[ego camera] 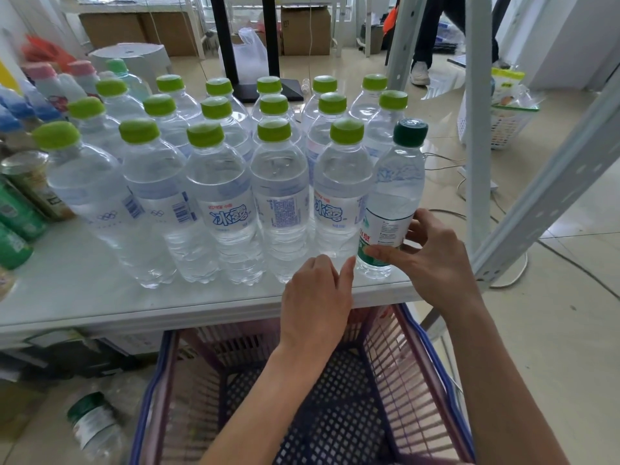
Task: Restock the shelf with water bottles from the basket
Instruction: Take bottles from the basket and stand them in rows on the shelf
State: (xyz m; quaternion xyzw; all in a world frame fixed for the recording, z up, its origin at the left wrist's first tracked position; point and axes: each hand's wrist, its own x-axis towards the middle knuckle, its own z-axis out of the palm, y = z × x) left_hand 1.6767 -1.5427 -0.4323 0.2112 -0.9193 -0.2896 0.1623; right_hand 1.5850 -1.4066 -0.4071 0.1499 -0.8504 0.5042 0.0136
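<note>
Several clear water bottles with light-green caps (pixel 218 196) stand in rows on the white shelf (pixel 84 290). At the right end of the front row stands a bottle with a dark-green cap (pixel 394 196). My right hand (pixel 432 260) holds its lower label between thumb and fingers. My left hand (pixel 315 297) hovers over the shelf's front edge, fingers loosely curled, index finger pointing at that bottle's base, holding nothing. Below the shelf sits the purple and blue basket (pixel 419 364); no bottle shows inside it.
Green cans (pixel 16 216) and pink- and blue-capped bottles (pixel 43 85) crowd the shelf's left side. A dark-capped bottle (pixel 94 427) lies on the floor left of the basket. Grey shelf uprights (pixel 479 129) rise at right. A white basket (pixel 496 119) and a person's legs (pixel 422 45) are behind.
</note>
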